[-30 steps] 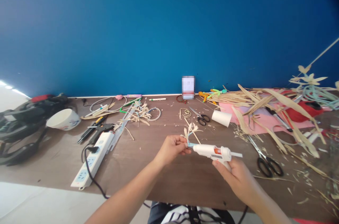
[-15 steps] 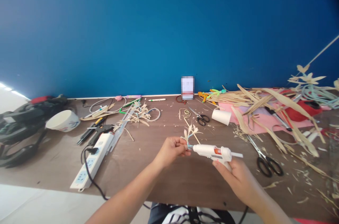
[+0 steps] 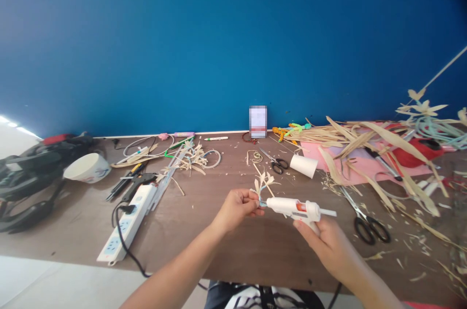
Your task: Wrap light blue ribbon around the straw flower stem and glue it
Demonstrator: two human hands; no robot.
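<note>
My left hand (image 3: 236,208) is closed in a pinch on a small sprig of dried straw leaves (image 3: 263,184) with a light blue stem, held above the brown table (image 3: 204,231). My right hand (image 3: 324,242) is wrapped round the grip of a white hot glue gun (image 3: 297,209). The gun's nozzle points left and touches the base of the sprig, right at my left fingertips. A glue stick juts out of the gun's back end to the right.
Black scissors (image 3: 367,226) lie right of my right hand; smaller scissors (image 3: 276,163) and a tipped paper cup (image 3: 304,165) lie beyond. Dried leaves (image 3: 368,146) cover pink paper at right. A white power strip (image 3: 126,221), a black tool and a white bowl (image 3: 87,167) sit left.
Both hands stay nearly in place. The glue gun has shifted slightly right and its nozzle stays pressed at the sprig's base.
</note>
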